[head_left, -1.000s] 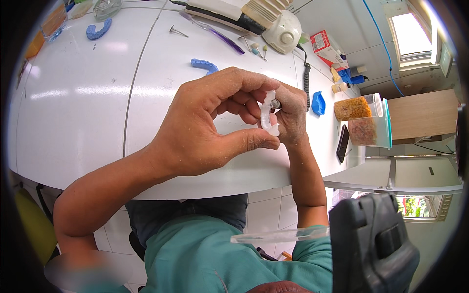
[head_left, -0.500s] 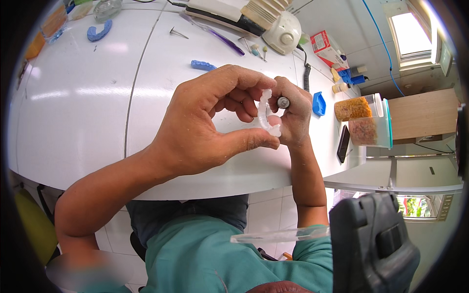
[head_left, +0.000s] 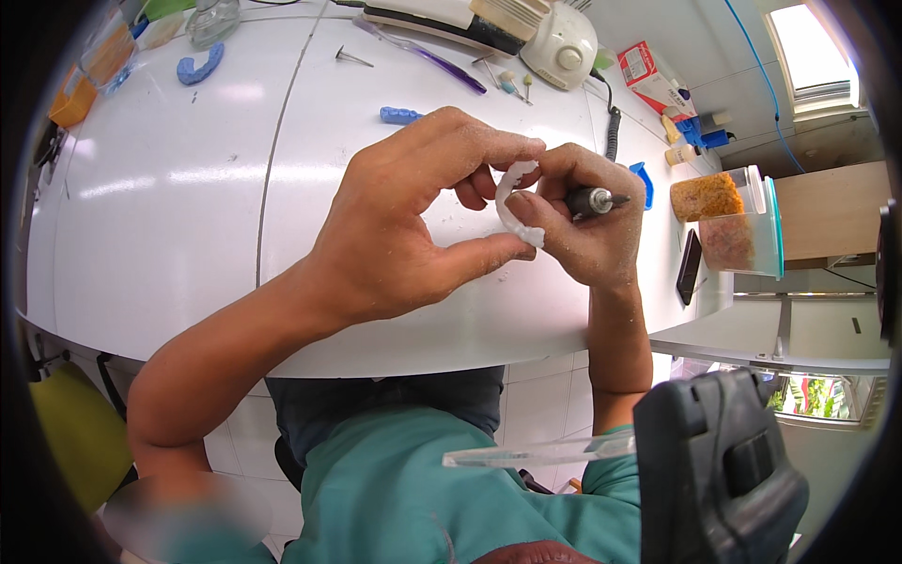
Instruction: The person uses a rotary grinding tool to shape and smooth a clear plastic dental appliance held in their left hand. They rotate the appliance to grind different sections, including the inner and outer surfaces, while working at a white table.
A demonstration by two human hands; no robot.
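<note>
Between the fingertips and thumb of my left hand [head_left: 404,211] is a whitish, translucent horseshoe-shaped dental splint [head_left: 507,216], gripped by its two ends above the white table. My right hand [head_left: 606,221] is curled around a dark rotary handpiece [head_left: 591,200] with a metal collar, whose end pokes out to the right. The right thumb rests against the inner side of the splint. Fine white dust coats the fingers of both hands. Behind the left hand lies a blue dental impression piece [head_left: 400,116], partly hidden.
A blue arch [head_left: 200,66], a metal mandrel [head_left: 353,58], a purple toothbrush [head_left: 437,66] and small burs [head_left: 514,87] lie farther back. The cream motor unit [head_left: 564,47] has a coiled cord. Right: blue tray [head_left: 643,183], phone [head_left: 689,267], lidded tubs [head_left: 742,242], red-white box [head_left: 650,80].
The right hand has turned, bringing its thumb inside the splint and swinging the handpiece's end rightward. The left hand keeps its grip. The whole view has shifted slightly.
</note>
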